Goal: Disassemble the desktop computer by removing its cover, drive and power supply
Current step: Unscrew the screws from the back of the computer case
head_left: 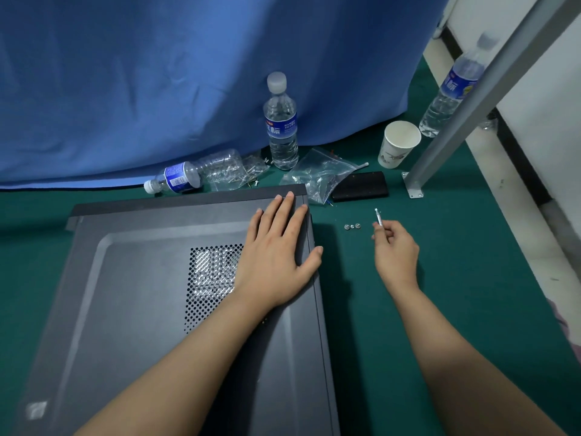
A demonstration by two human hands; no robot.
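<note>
Head-camera view, reading from the left: the dark grey sheet-metal desktop computer case (151,309) lies on its side across the lower left and centre of the frame on the green cloth-covered table (377,325), its flat side cover (125,278) with a perforated vent patch facing up and not yet removed. I judge the cover to be thin, stiff and light but smooth, so it should slide rather than lift; the far right edge gives the best purchase, and the whole case is likely heavy enough to stay put. At centre frame the left hand (276,256) rests flat on that far right corner, fingers straight and slightly spread, thumb over the edge. Just right of the case, three small silver screws (352,226) lie together on the cloth; they look easy to scatter. Right of centre, the right hand (396,250) hovers above the cloth, its curled fingers pinching a slim silver screwdriver (379,219) that points away. Drive and power supply are hidden inside.
</note>
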